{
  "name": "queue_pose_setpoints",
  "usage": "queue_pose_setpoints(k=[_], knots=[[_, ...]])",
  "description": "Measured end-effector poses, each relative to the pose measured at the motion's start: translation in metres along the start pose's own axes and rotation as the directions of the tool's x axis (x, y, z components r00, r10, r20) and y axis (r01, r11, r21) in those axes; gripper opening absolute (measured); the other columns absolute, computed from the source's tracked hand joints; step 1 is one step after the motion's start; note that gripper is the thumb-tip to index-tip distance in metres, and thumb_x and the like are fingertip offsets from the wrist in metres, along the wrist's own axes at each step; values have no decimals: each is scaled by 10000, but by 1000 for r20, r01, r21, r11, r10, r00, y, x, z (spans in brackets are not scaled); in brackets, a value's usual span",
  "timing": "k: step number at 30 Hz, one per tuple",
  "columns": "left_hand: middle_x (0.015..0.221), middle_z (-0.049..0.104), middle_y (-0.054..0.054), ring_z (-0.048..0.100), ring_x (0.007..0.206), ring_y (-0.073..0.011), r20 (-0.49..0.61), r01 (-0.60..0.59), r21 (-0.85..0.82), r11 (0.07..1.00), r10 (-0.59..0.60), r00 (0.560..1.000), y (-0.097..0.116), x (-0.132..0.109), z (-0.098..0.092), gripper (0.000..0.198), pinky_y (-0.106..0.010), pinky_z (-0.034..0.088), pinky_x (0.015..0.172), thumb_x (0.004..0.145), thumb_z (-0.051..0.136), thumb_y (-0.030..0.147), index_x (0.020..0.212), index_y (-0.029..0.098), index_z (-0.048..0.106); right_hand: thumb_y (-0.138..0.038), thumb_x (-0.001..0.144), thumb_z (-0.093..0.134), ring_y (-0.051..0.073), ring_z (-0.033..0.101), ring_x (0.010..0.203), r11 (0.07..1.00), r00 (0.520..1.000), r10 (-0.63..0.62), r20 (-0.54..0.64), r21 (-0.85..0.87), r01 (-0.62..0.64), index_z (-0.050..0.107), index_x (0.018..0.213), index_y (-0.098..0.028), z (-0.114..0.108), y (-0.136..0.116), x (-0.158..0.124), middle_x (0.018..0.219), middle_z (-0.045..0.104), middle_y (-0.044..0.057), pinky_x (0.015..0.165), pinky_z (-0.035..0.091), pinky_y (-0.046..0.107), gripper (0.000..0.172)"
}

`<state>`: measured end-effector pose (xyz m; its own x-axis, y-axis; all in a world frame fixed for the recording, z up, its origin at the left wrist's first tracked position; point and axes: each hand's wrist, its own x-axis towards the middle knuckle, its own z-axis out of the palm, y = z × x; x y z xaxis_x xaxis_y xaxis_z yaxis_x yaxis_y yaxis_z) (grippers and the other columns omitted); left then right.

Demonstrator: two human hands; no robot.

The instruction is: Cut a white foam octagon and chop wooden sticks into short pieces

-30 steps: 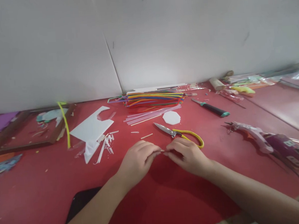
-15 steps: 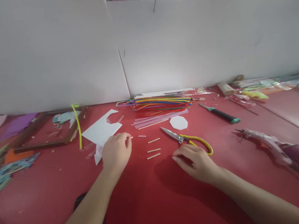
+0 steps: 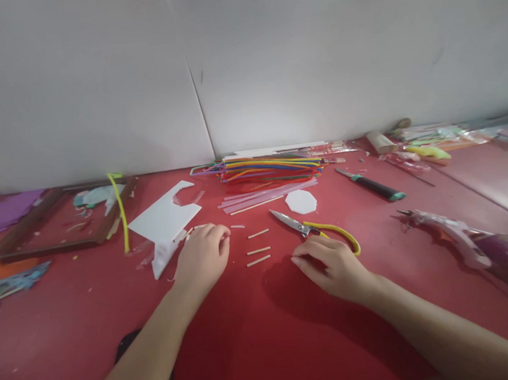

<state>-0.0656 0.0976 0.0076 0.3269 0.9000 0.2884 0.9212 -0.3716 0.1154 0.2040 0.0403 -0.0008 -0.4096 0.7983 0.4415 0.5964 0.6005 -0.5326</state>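
Three short thin wooden sticks (image 3: 258, 251) lie in a loose column on the red table. Just left of them is my left hand (image 3: 204, 255), its fingers curled closed; whatever they may hold is hidden. Behind its knuckles, ends of pale sticks (image 3: 187, 235) show beside a cut white sheet (image 3: 166, 215). My right hand (image 3: 334, 265) rests right of the sticks, thumb and forefinger nearly together with nothing visible between them. It partly covers the yellow handles of the scissors (image 3: 301, 227), whose blades point away to the left. A white octagonal piece (image 3: 301, 201) lies beyond the blades.
Colourful pipe cleaners (image 3: 274, 170) and pinkish translucent strips (image 3: 267, 195) lie near the white wall panel (image 3: 293, 67). On the right are a utility knife (image 3: 374, 186) and a glue gun (image 3: 450, 235). A brown frame (image 3: 55, 248) and yellow strip (image 3: 121, 215) lie left.
My left hand has moved slightly right, uncovering pale stick ends behind it. The small stick tip at its fingertips no longer shows. My right hand stays by the scissors; the view has shifted a little.
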Motion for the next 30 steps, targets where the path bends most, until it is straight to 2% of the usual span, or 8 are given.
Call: queue_pose_setpoints(k=[4,7,10,14,18,20,26,30], knots=[[990,665,-99,624,901,-281,-25,65,31,997,-64,998,-3,-2,3,213,-416,492,782,869,473,145,1033,187,602,-198,909,552,149,604,699,1000,1000,5,9,-2,-5,618,878,-192,1,0,-2,772,663,30,657,476,286,73],[1157,592,-176,581,1061,-327,-179,140,13,990,-136,974,-5,0,5,376,-462,482,878,845,480,108,1219,125,508,-196,910,553,148,610,701,1000,1000,-1,11,-7,1,616,881,-195,0,0,-2,775,666,28,658,473,281,69],[1167,568,-154,599,1003,-262,-302,110,-174,979,-159,940,-5,3,5,433,-406,502,887,813,486,68,1241,138,482,-183,906,554,147,608,699,1000,1000,-4,5,1,4,613,883,-196,-1,0,-2,772,663,27,655,471,276,64],[1070,605,-100,612,806,-175,-371,-23,-351,936,-117,921,3,4,5,314,-325,534,751,845,470,74,1140,165,526,-175,904,551,146,592,671,1000,1000,-7,7,9,7,611,881,-200,-3,2,-3,749,651,22,630,464,274,69],[969,680,-66,627,873,-227,-280,-296,-166,941,243,929,23,-2,8,219,-378,513,788,875,486,110,1055,180,588,-176,904,553,143,591,664,1000,1000,-16,15,4,16,612,882,-198,-4,3,-5,746,648,18,626,462,275,66],[954,699,-57,627,851,-230,-239,-359,-147,921,320,917,35,-7,10,223,-374,509,767,878,500,127,1071,177,598,-180,905,555,143,594,669,1000,1000,-16,18,4,16,612,884,-197,-4,4,-5,750,650,18,630,463,277,64],[923,696,-68,613,822,-221,-231,-303,-257,918,246,941,56,-17,14,194,-368,495,743,900,479,144,1060,158,588,-182,907,550,159,598,714,1000,1000,-10,27,-4,10,608,875,-204,-4,2,-4,771,653,23,666,483,297,70],[876,685,-66,605,797,-220,-215,-232,-290,929,173,961,59,-20,11,173,-370,491,722,912,479,160,1052,158,579,-214,890,573,220,607,923,985,997,68,45,-160,-60,614,1002,-198,-5,5,-4,986,664,73,839,500,380,120]])
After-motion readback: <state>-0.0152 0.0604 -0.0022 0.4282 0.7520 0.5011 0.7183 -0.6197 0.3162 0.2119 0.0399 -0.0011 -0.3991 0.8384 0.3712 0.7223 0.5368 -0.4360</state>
